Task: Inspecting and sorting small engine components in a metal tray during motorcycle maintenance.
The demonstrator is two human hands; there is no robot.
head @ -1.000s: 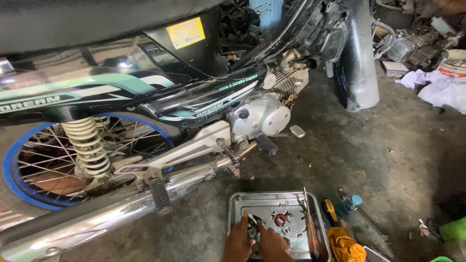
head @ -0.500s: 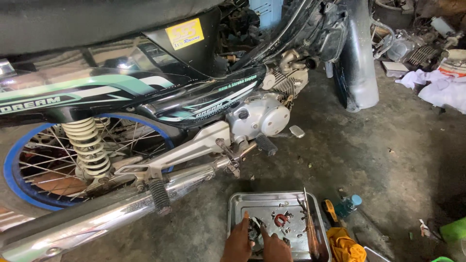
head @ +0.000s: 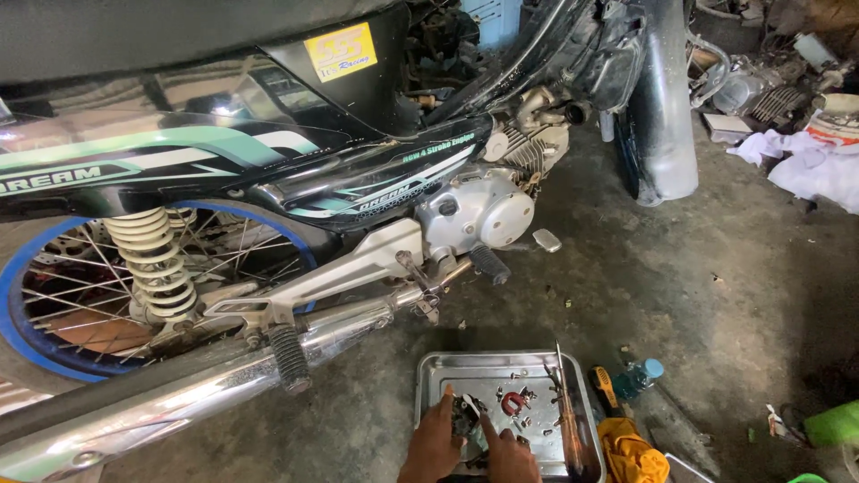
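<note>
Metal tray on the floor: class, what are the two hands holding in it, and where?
Both hands, left hand and right hand, grip a small dark metal part over the tray; the exact hold cannot be told.

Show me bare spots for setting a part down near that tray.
Bare concrete lies between the metal tray and the chrome exhaust, and right of the water bottle. Inside the tray both hands and small parts crowd the front half; its back strip is barer.
</note>
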